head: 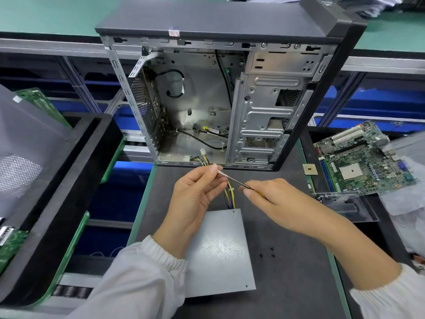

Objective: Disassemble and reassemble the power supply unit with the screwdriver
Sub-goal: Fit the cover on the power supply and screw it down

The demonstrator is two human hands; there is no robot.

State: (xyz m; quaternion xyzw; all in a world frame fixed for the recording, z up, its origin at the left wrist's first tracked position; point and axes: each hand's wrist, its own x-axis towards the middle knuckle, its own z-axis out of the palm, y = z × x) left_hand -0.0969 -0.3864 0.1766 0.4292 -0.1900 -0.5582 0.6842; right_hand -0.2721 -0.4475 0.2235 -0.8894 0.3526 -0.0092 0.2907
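The grey power supply unit (219, 252) lies flat on the dark mat in front of me. Its yellow and black cable bundle (230, 195) runs up into the open computer case (207, 107). My right hand (271, 199) grips the screwdriver (234, 180) by its yellow handle, which the hand mostly hides. My left hand (195, 196) pinches the tip of the metal shaft between thumb and fingertips. Both hands hover above the unit's far edge. Several small black screws (267, 252) lie on the mat to the right of the unit.
A motherboard (361, 162) rests on a tray at the right, with a loose CPU chip (310, 169) near it. A black tray (57, 203) holding a grey side panel (23, 153) and circuit boards stands at the left.
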